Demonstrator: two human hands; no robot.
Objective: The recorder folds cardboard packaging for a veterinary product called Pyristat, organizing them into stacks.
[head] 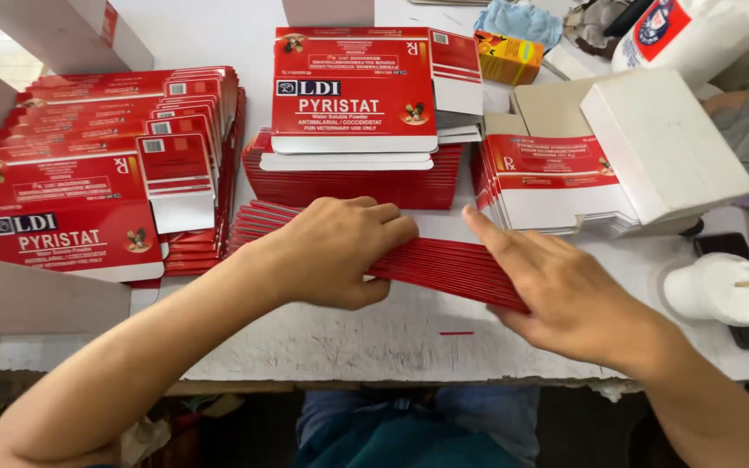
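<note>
So I've got a fanned stack of flat red cartons on the table, right in front of me, and both hands are on it. My left hand is curled over the left end, fingers wrapped down onto the top edge and gripping it. My right hand is on the right end, thumb up along the top and palm cupped under the low edge, so that one's grasping it too.

The thing that matters here: the stack's long axis runs left to right across me, tilted a bit, with the left end sitting further from me and the right end dropping toward the table edge. It lies between my two hands, so neither one is really nearer; each has its own end. The cartons are splayed like a deck of cards, not squared up.

Around it: a tall pile of the same red cartons on my left, another pile straight ahead, a third to the right with a white box lying on it, and a white cup with a stick in it near my right wrist.
</note>
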